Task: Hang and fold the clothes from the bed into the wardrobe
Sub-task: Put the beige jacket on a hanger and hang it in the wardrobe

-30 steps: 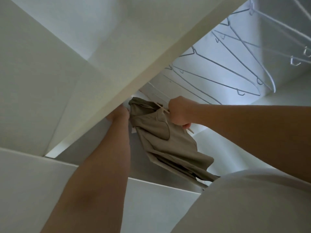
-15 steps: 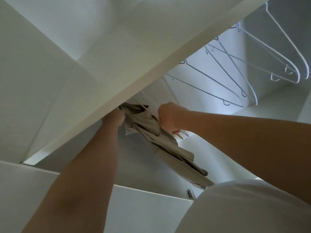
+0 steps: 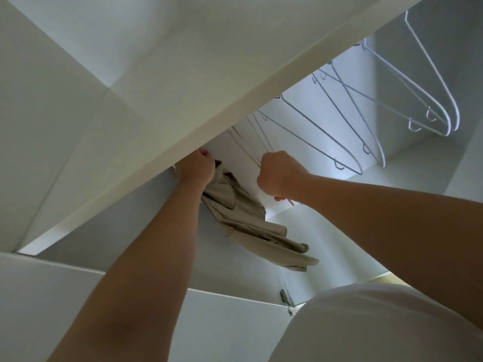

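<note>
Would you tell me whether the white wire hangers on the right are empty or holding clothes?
Empty: the white wire hangers show bare wire throughout; the only clothing visible, the beige garment, is further left.

A white top point(image 3: 379, 325) fills the lower right corner; a small metal hinge point(image 3: 285, 296) shows just beside its left edge; a plain white wall point(image 3: 31, 105) spans the left.

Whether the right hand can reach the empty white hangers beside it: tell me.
Probably yes: nothing stands between the right hand and the empty hangers, though it grips a pale rod.
</note>
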Motion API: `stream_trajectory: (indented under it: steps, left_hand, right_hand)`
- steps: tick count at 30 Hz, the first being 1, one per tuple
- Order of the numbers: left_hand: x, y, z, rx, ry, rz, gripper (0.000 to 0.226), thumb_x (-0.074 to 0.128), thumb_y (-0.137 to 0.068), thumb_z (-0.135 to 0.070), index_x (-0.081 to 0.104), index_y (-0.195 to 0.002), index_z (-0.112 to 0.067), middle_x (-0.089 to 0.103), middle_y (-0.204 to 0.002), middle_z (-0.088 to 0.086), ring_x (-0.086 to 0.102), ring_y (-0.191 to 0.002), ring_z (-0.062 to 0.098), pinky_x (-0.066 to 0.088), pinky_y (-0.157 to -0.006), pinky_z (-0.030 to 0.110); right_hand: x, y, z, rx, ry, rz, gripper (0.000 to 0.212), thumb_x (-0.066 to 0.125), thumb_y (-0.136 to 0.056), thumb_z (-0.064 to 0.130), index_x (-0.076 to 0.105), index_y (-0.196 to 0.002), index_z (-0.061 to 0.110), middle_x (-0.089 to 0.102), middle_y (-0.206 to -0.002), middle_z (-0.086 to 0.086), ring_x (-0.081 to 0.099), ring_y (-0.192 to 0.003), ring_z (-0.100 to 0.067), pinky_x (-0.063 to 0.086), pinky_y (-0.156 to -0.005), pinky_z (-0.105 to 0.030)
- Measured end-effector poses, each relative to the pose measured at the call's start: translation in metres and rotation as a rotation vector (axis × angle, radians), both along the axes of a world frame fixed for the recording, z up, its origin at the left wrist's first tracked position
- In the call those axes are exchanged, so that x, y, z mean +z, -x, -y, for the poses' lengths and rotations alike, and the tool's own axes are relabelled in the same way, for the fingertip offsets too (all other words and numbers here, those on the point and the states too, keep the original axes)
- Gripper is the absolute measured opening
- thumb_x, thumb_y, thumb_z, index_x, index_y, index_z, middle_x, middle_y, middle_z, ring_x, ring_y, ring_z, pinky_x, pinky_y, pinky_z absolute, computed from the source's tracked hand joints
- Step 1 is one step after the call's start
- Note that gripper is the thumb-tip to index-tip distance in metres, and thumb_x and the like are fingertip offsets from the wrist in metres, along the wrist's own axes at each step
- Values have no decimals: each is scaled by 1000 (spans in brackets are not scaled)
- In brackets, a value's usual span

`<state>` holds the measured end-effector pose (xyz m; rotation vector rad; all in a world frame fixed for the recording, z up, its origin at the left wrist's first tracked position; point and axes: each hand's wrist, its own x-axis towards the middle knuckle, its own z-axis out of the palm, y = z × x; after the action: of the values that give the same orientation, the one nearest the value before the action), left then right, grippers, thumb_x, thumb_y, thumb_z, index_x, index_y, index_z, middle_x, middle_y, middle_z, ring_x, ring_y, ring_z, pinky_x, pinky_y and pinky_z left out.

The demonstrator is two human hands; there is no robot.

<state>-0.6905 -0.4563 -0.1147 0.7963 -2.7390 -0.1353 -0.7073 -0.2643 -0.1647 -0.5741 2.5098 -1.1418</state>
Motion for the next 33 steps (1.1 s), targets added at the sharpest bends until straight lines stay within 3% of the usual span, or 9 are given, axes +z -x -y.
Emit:
stream_trajectory:
  steps: [2,6,11,15,19,22,27,30,33]
  left_hand:
    - [-3,6,-7,-45,0,-16,26,51,-100,-20,71,-100,-4,69,-94,12,61,-89,28,45,-78,33]
    - [-9,18,-21,-177,-42,-45,20,58,-98,-24,72,-104,-11,69,-90,3,52,-73,10,34,-63,16]
    - [-15,35,-45,-301,-85,-30,19,62,-96,-22,73,-107,-12,75,-97,6,66,-85,17,43,-78,21]
    - [-18,50,-67,-364,-163,-21,22,61,-94,-21,72,-113,-17,75,-99,4,71,-87,18,55,-89,30]
    - [-19,68,-97,-451,-222,-29,28,62,-94,-22,69,-121,-22,74,-101,2,73,-87,18,58,-90,41]
    - [-22,81,-116,-498,-223,-45,29,62,-94,-24,69,-122,-24,75,-103,-2,71,-87,11,58,-88,33]
    - [-30,95,-149,-543,-172,-36,28,63,-94,-22,70,-121,-22,67,-97,-11,60,-84,4,39,-81,12]
    - [-30,103,-166,-577,-140,-17,28,63,-93,-19,71,-120,-20,72,-103,-5,62,-86,8,37,-82,10]
    - [-26,108,-181,-609,-133,0,28,63,-94,-18,70,-121,-18,73,-106,-2,66,-93,13,37,-84,11]
  right_hand:
    - [-1,5,-9,-56,22,27,23,54,-88,1,58,-66,8,58,-41,-4,59,-31,-12,40,-31,-16]
    - [-2,15,-31,-156,31,57,20,50,-87,0,59,-71,7,63,-55,-11,61,-32,-15,48,-35,-23]
    - [-1,27,-59,-232,20,44,18,47,-84,-1,57,-71,7,63,-53,-13,61,-33,-20,61,-48,-44]
    - [1,35,-82,-280,29,26,16,46,-86,4,51,-73,13,65,-60,-10,62,-33,-17,58,-44,-32]
    - [3,43,-108,-317,19,64,13,45,-82,2,55,-75,9,64,-57,-9,61,-33,-18,52,-43,-26]
    - [5,51,-129,-360,33,53,12,45,-82,2,52,-75,9,63,-57,-9,62,-34,-18,57,-47,-30]
    - [10,67,-164,-431,17,47,10,46,-83,2,54,-80,7,66,-60,-10,65,-41,-20,63,-61,-36]
    - [14,75,-180,-444,-25,67,16,46,-80,-2,61,-85,1,68,-57,-9,69,-50,-22,64,-69,-38]
    - [15,86,-196,-468,-53,48,16,42,-80,0,57,-82,3,66,-48,-9,65,-39,-19,64,-67,-39]
